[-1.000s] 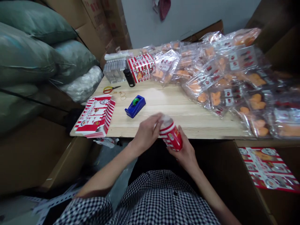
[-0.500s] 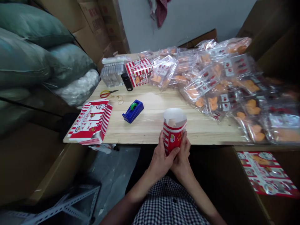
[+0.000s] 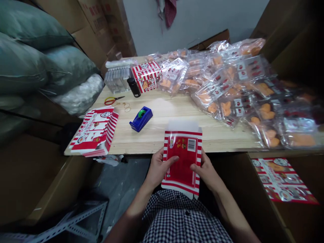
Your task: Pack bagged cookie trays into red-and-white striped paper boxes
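Note:
Between my two hands is a red-and-white striped cardboard box (image 3: 181, 162), its printed panel with a barcode facing me and a plain white flap standing up at its far end. My left hand (image 3: 158, 168) grips the left edge, thumb across the panel. On the right edge my right hand (image 3: 209, 170) holds it the same way, fingers hidden behind. The box is over my lap at the table's front edge. Beyond it to the left stands a blue tape dispenser (image 3: 141, 118) with green tape.
A stack of flat striped boxes (image 3: 95, 131) lies at the table's left. Scissors (image 3: 113, 100), a black bottle (image 3: 133, 87), clear plastic cases (image 3: 117, 80) and an upright striped box (image 3: 147, 77) stand behind. Bagged orange pieces (image 3: 225, 91) cover the right side. A printed sheet (image 3: 283, 180) lies lower right.
The box was squeezed into a rounded open tube, its mouth upward. Now it lies flatter with the barcode panel showing, and my hands have moved apart to its two side edges.

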Demonstrator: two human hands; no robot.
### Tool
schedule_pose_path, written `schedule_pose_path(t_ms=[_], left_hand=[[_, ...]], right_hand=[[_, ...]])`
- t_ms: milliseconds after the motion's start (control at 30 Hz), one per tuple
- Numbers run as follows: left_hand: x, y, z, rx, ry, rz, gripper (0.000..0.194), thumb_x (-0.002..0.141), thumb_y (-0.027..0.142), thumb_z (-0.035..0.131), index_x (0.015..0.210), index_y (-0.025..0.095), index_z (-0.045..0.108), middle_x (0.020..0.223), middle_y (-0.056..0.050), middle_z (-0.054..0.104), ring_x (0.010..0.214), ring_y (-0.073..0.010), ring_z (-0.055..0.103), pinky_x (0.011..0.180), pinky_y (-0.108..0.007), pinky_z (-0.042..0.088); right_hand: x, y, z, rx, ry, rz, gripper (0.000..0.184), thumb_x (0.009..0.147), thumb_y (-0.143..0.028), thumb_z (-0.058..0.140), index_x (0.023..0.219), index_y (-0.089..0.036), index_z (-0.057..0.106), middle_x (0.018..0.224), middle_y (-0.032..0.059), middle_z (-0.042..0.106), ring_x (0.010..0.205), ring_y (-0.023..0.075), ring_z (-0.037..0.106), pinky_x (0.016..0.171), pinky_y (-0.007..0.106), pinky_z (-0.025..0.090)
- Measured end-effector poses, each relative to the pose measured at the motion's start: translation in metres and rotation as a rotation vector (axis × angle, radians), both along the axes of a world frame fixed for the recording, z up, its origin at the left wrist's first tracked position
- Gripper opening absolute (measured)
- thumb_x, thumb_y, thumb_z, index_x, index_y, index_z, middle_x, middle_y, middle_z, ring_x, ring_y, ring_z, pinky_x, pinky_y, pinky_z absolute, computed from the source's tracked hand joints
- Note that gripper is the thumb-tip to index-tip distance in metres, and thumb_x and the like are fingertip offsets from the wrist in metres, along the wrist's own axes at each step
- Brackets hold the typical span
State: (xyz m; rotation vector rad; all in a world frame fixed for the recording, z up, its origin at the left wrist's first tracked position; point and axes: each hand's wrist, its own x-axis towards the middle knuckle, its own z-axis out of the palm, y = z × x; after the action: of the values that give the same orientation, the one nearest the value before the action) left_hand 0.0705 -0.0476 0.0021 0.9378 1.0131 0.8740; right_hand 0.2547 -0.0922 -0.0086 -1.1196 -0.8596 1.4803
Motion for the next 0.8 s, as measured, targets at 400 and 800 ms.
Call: schedule_pose_path(t_ms=[400,800], left_hand=[[-0.013,-0.013,-0.023,0.009,-0.06,-0.166,0.043,0.087,0.045,0.069,0.119,0.017,0.065,0.113,-0.009,0.074,0.093,-0.0243,0.073,0.081,-0.033,0.058],[-0.014,0.003,-0.036,0.171,-0.137,0.157,0.043,0.081,0.023,0.077,0.121,0.023,0.061,0.119,-0.008,0.072,0.111,-0.0226,0.068,0.095,-0.032,0.053]], right_hand=[[-0.001,-0.002,-0.02,-0.114,0.038,-0.108,0.057,0.059,-0.029,0.094,0.108,-0.022,0.065,0.103,0.005,0.079,0.09,0.0257,0.075,0.081,0.039,0.062],[-0.001,-0.023,-0.054,-0.27,0.099,-0.017,0.04,0.069,-0.032,0.089,0.103,-0.02,0.073,0.103,0.0072,0.079,0.091,0.0279,0.075,0.085,0.042,0.06]])
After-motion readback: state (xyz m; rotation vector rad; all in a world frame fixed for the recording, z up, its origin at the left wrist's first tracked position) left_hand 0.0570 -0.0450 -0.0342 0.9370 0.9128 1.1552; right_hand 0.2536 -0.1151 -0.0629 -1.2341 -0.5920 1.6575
